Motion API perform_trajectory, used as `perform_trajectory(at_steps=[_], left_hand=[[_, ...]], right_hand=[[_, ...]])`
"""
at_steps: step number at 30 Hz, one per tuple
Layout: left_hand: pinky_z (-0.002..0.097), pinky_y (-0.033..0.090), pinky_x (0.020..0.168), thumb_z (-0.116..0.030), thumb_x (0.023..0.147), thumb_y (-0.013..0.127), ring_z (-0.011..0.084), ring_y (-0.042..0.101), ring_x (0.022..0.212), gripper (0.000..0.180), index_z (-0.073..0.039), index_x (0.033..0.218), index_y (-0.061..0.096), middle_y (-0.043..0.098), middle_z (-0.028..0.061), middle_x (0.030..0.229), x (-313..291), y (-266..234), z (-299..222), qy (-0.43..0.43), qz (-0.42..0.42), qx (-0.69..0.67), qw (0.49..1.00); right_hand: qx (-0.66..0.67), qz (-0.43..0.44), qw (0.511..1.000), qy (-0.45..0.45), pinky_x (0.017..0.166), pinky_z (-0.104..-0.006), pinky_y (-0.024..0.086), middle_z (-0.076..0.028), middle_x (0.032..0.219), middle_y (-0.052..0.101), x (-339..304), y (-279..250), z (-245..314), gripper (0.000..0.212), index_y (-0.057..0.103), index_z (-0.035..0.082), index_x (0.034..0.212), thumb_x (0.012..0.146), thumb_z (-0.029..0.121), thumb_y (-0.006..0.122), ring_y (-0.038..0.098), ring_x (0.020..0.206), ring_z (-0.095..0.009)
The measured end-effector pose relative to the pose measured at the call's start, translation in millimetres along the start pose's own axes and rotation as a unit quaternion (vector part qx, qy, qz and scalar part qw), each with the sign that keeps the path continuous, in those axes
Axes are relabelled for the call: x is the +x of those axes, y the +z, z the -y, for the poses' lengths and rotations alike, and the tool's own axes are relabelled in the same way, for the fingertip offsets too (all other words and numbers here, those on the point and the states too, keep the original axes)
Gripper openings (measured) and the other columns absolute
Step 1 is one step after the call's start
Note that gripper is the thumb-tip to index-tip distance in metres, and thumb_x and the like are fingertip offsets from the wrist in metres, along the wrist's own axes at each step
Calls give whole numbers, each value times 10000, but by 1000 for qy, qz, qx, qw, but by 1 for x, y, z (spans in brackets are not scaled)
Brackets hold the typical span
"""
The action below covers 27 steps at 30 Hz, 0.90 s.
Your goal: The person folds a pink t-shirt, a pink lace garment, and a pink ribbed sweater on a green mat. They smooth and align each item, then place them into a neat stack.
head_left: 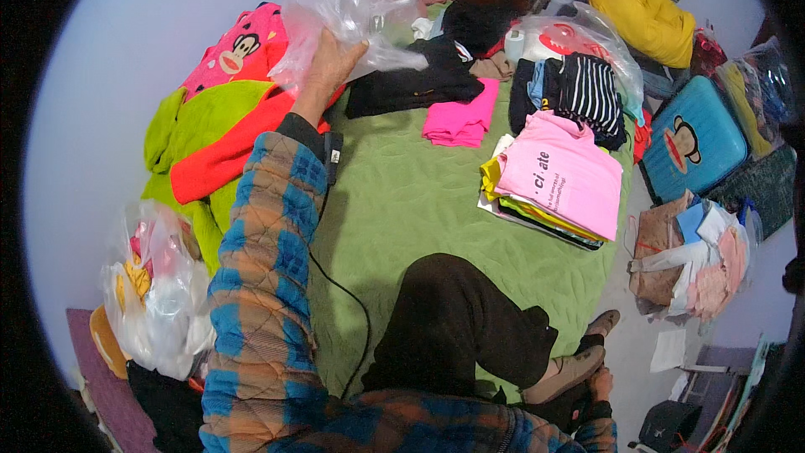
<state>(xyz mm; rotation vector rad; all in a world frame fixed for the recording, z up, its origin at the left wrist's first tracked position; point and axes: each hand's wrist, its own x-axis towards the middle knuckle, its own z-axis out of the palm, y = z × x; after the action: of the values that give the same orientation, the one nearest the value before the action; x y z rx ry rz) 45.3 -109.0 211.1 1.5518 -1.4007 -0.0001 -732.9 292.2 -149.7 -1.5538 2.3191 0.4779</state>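
At the far end of the bed, my left hand (pixel 332 65) holds a clear plastic bag (pixel 356 4). Its thumb shows, while the bag hides most of its fingers. Beside the bag lie a folded black garment (pixel 411 80) and a bright pink folded cloth (pixel 461 113). Down at the lower right, my right hand (pixel 600 383) is near my shoe (pixel 570 369), its fingers mostly hidden. To the right of the middle sits a stack of folded clothes topped by a pink shirt (pixel 560 172), with a striped black and white garment (pixel 589 94) behind it.
Green and red fleece clothes (pixel 205 126) are heaped at the left, above a stuffed plastic bag (pixel 159 310). A black cable (pixel 356 302) crosses the green bedspread (pixel 377 210). On the right stand a blue suitcase (pixel 700 138) and a bag of clothes (pixel 692 256).
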Motion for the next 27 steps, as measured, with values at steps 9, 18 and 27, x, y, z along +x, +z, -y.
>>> perform_trajectory(at_steps=[9, 18, 27], left_hand=[[243, 476, 725, -150, 870, 596, 102, 599, 790, 196, 4, 992, 596, 635, 49, 856, -168, -116, 51, -167, 201, -62, 963], [339, 482, 663, -600, 735, 649, 209, 595, 609, 636, 10, 913, 680, 657, 89, 721, -412, -369, 39, -560, 461, 297, 621], [421, 452, 893, -605, 689, 671, 388, 552, 1076, 950, 167, 1166, 391, 553, 334, 1093, -497, -319, 95, -588, 153, 427, 669]], right_hand=[[2, 145, 986, -86, 795, -416, 495, -152, 1030, 615, 37, -32, -3, 335, 557, 45, 1131, 865, 249, 547, 593, 950, -330], [-4, 128, 982, -138, 807, -412, 484, -154, 1061, 611, 71, -29, 9, 316, 560, 38, 1130, 870, 215, 530, 583, 969, -330], [3, 116, 981, -155, 819, -409, 473, -157, 1092, 606, 61, -28, 1, 300, 563, 32, 1130, 875, 182, 514, 574, 988, -330]])
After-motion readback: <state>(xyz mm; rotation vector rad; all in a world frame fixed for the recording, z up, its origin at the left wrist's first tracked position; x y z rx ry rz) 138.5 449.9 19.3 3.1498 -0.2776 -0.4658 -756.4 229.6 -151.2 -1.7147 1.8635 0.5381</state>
